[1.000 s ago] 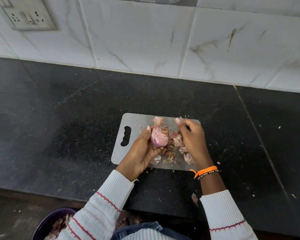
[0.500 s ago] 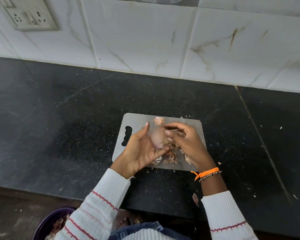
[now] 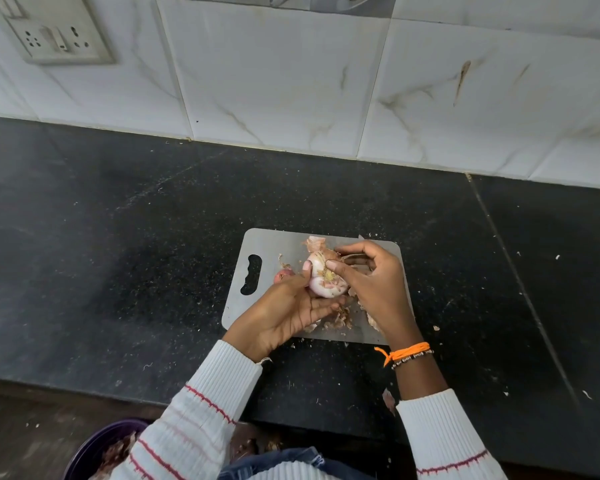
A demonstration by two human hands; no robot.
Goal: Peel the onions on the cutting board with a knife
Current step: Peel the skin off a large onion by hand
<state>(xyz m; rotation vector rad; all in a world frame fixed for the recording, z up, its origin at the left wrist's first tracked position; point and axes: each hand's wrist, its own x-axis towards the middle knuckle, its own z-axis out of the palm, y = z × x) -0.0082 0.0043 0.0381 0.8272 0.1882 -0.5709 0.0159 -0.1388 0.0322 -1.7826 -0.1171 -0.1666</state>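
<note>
A pale pink, partly peeled onion (image 3: 326, 278) is held just above the grey cutting board (image 3: 267, 244). My left hand (image 3: 288, 313) grips it from below, thumb on its left side. My right hand (image 3: 374, 285) comes from the right, its thumb and forefinger pinching the loose brown skin at the onion's top. A small reddish onion piece (image 3: 283, 274) lies on the board behind my left thumb. Dry peels (image 3: 340, 320) are heaped on the board under my hands. A small grey point (image 3: 360, 236) shows at the board's far edge. I cannot tell if it is the knife.
The board lies on a black stone counter (image 3: 118, 271) speckled with peel crumbs, against a white tiled wall. A purple bowl (image 3: 94, 448) holding peels sits below the counter's front edge at the left. A stray peel (image 3: 388, 400) lies near that edge. A wall socket (image 3: 56, 32) is at the top left.
My right hand came back from the board's far side onto the onion and now pinches its skin. My left hand has turned the onion, showing a paler side.
</note>
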